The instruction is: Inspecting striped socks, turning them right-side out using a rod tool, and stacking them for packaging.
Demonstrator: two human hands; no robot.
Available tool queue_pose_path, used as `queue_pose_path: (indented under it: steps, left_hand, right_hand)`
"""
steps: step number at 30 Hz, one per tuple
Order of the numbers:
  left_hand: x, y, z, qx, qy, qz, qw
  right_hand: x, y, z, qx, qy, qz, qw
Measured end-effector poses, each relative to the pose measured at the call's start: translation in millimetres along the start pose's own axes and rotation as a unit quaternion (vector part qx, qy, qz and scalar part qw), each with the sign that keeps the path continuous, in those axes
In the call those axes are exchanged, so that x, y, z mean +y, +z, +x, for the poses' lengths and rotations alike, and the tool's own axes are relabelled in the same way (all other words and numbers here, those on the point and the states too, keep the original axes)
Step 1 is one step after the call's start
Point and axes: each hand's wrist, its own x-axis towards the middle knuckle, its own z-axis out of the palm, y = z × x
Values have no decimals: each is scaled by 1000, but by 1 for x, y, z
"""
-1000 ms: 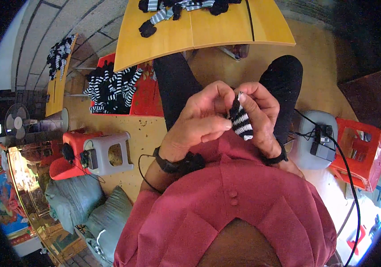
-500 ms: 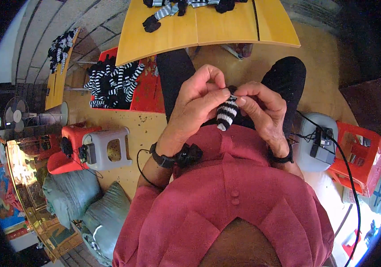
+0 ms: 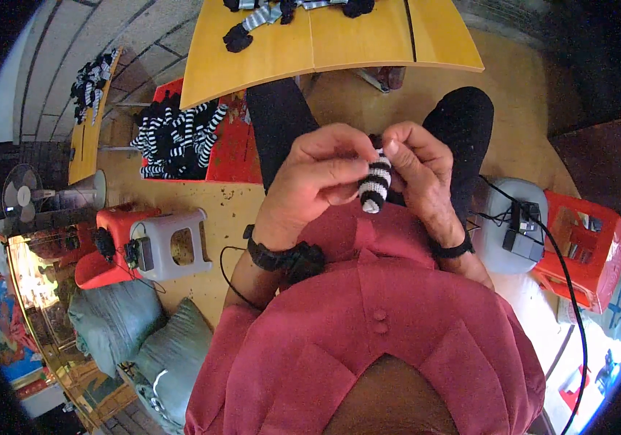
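A black-and-white striped knitted tube (image 3: 376,185) hangs over my lap, with a pale, narrow tip pointing down toward me. Its kind does not show clearly; it resembles a small sock. My left hand (image 3: 325,174) pinches the upper part from the left, thumb and fingertips close together. From the other side my right hand (image 3: 421,163) grips the dark top end between thumb and forefinger. Fingers partly cover that upper end. Both hands are closed and nearly meet at the piece.
Ahead stands a yellow table (image 3: 252,65) bearing striped knitted pieces (image 3: 270,16). A red surface (image 3: 234,156) at left holds a striped pile (image 3: 180,138). Grey stools (image 3: 173,243) flank me, beside green sacks (image 3: 118,319) and a fan (image 3: 22,190). A black cable (image 3: 568,283) hangs at right.
The knitted tube has turned slightly and hangs straighter. My right hand has shifted a little up and left, its thumb now raised along the piece. The view has shifted slightly.
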Motion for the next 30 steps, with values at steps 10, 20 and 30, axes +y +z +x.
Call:
queue_pose_path:
  steps: [10, 20, 30]
  left_hand:
    - [25, 7, 9, 38, 5, 102, 994]
    - [17, 8, 21, 60, 88, 242, 964]
    - [8, 21, 6, -3, 21, 63, 998]
  right_hand:
    - [-9, -2, -1, -34, 94, -10, 995]
    - [-10, -7, -7, -100, 71, 95, 988]
    - [7, -10, 5, -17, -61, -34, 997]
